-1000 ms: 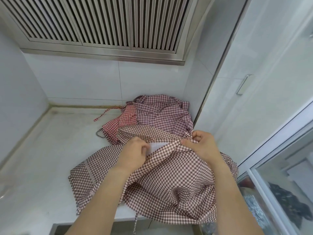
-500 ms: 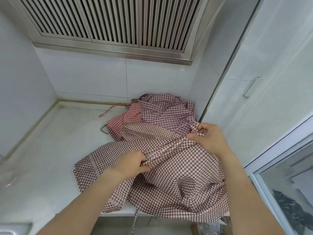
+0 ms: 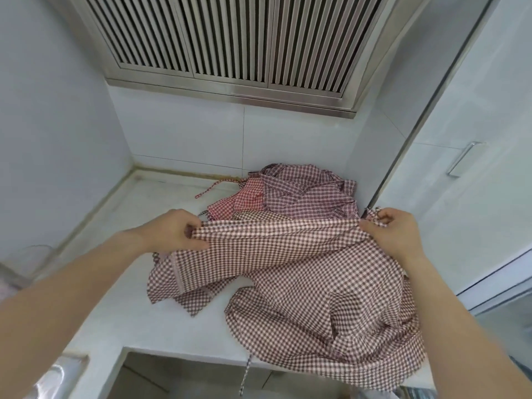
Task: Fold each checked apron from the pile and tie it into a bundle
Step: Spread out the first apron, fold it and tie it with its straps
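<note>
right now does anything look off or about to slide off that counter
Yes. The brown checked apron held by the left hand and right hand spills over the counter front edge, and its tie string dangles below. Nothing looks damaged.

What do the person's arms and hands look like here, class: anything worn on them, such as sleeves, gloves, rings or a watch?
Both forearms are bare as far as the picture shows, with no sleeve in view. The left hand and right hand wear no gloves, and no ring, watch or bracelet shows on fingers or wrists.
</note>
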Motion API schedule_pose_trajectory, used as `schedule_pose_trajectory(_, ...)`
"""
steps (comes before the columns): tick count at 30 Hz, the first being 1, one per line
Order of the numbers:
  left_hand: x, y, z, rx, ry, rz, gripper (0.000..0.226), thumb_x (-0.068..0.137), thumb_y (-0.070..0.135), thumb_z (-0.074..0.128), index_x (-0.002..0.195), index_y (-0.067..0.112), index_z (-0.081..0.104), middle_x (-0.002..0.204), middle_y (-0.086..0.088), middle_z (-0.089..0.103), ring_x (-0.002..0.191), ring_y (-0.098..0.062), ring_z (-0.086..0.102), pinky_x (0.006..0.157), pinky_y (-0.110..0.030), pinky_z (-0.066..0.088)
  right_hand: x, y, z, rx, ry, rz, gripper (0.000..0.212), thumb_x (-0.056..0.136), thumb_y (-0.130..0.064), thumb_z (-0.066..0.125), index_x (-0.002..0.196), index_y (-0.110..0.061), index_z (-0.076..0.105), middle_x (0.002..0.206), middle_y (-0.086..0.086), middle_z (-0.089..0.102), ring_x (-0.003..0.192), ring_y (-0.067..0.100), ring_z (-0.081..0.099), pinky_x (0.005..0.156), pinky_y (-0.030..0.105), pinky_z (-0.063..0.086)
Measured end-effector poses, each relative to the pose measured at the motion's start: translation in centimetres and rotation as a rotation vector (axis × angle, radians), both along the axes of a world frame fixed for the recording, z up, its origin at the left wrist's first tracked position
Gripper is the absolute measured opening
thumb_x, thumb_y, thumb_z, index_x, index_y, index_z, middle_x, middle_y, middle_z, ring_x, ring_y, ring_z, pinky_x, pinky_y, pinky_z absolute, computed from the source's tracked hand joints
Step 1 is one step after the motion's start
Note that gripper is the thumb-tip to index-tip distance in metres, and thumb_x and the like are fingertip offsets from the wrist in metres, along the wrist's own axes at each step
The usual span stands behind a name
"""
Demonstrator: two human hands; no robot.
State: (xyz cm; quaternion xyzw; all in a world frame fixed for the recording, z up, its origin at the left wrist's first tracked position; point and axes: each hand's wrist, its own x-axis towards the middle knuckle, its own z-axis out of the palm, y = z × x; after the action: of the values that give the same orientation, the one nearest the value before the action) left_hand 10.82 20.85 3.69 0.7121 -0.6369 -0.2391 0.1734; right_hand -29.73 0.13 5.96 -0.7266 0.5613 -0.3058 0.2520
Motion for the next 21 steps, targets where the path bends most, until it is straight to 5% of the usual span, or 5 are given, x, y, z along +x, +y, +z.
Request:
schedule_pose_trajectory(10, 2.3, 1.1, 4.4, -0.202, 0.258, 0.234, 0.031, 0.072, 0.038, 0.082, 0.069, 0.012, 0.065, 0.056, 0.012, 0.059, 0.053, 0.001, 0.052, 0.051, -0.012, 0.037, -0.2, -1.6, 1.1, 0.047, -0.053, -0.056, 0.025, 0.08, -0.022, 0.081, 0.073, -0.01, 0.061, 0.074, 0.005, 0.062, 0.065, 0.015, 0.053, 0.058, 0.026, 0.04)
schedule_pose_trajectory(15, 2.7, 1.5, 4.1, -0.262, 0.484, 0.393, 0.017, 0.079, 0.013, 0.082, 0.085, 0.003, 0.07, 0.076, -0.001, 0.07, 0.064, -0.002, 0.065, 0.056, -0.01, 0.048, -0.4, -2.1, 0.7, 0.108, -0.096, -0.137, 0.032, 0.077, -0.028, 0.084, 0.091, -0.003, 0.07, 0.09, 0.013, 0.07, 0.085, 0.03, 0.064, 0.077, 0.037, 0.051)
schedule_pose_trajectory(21, 3.1, 1.4, 3.7, -0.367, 0.779, 0.566, 0.025, 0.082, 0.007, 0.076, 0.106, 0.009, 0.07, 0.101, -0.011, 0.075, 0.087, -0.016, 0.073, 0.075, -0.024, 0.056, -0.3, -2.0, 1.1, 0.095, -0.162, -0.154, 0.038, 0.076, -0.035, 0.084, 0.09, -0.003, 0.069, 0.087, 0.011, 0.068, 0.08, 0.027, 0.063, 0.065, 0.031, 0.048)
